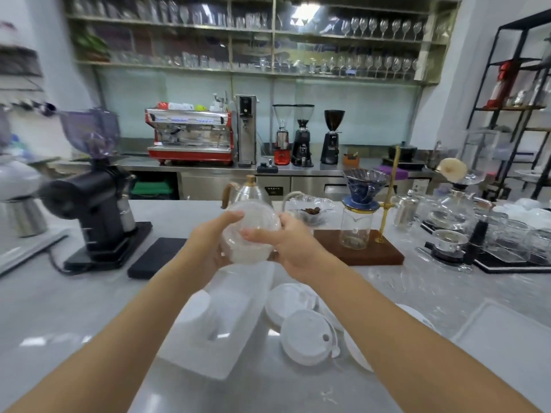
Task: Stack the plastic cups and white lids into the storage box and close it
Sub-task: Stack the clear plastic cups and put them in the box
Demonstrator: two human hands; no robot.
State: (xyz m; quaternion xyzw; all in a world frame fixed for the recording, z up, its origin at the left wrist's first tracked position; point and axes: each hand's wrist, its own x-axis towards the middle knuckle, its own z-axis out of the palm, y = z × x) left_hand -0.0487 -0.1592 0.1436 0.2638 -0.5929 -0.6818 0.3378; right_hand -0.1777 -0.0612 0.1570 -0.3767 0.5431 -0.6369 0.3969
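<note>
Far across my counter (89, 293), a red espresso machine (190, 135) sits on the steel back bench, a tall steel water boiler (246, 129) just right of it, then three grinders (304, 135) in a row. Above them, shelves of wine glasses (372, 26). Closer on my left stands a black grinder (95, 189), a black mat (156, 256) beside it. Ahead, a steel kettle (249, 190). To the right, a blue dripper (362, 184) over a glass carafe (354, 231) on a wooden stand (366, 253).

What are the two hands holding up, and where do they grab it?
A stack of clear plastic cups, held sideways above the counter. The left hand grips its left side and underside; the right hand grips the right side, fingers across the front.
</note>
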